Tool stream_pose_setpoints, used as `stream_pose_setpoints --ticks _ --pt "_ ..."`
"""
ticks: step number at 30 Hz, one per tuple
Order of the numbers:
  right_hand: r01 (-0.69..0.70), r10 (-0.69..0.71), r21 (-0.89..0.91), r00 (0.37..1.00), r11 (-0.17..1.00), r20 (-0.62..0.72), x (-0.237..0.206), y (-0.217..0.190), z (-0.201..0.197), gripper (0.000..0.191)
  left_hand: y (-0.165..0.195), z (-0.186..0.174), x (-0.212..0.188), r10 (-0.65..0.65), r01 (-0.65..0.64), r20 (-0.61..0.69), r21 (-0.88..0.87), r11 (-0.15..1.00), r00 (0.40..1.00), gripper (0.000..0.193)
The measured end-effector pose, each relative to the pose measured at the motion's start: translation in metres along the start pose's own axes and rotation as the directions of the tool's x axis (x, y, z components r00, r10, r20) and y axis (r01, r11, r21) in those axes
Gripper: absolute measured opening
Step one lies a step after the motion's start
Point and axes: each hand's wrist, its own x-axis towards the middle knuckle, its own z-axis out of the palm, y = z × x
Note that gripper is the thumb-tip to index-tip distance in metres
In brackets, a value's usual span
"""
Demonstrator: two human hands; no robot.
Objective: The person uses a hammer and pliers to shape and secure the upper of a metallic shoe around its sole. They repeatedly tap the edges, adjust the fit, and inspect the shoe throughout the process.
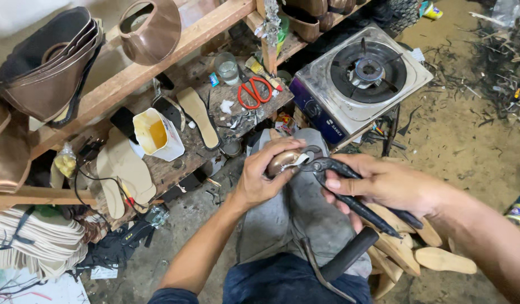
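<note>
Head view: red scissors (255, 92) and gas stove (361, 79) lie beyond pliers (350, 188).

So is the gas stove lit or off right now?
Off, as far as shows: the gas stove has no flame at its burner, and nothing sits on it.

White, yellow-lined open carton (157, 134) on the workbench (175, 169); small yellow packet (65, 163) at left.
</note>
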Motion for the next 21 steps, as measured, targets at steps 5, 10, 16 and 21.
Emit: stream_pose_setpoints --ticks 5,10,16,21 --pt "0.327 -0.321 -0.021 0.912 0.945 -0.255 0.026 0.029 0.054 0.029 -0.006 0.009 -0.006 -0.122 0.11 -0.116 -0.105 0.988 0.986 0.054" --pt "0.581 -0.543 -0.063 0.709 0.811 -0.451 0.067 0.05 0.095 0.024 -0.008 0.008 -0.008 -0.191 0.155 -0.153 -0.223 0.963 0.97 0.056" --pt "0.511 -0.493 -0.014 0.821 0.86 -0.289 0.052 0.042 0.063 0.025 -0.002 0.02 -0.003 -0.123 0.062 -0.275 -0.22 0.974 0.954 0.051" --pt "0.392 -0.389 -0.067 0.92 0.918 0.05 0.027 -0.003 0.013 0.032 0.0 0.026 0.001 -0.125 0.076 -0.309 -0.164 0.983 0.943 0.042"
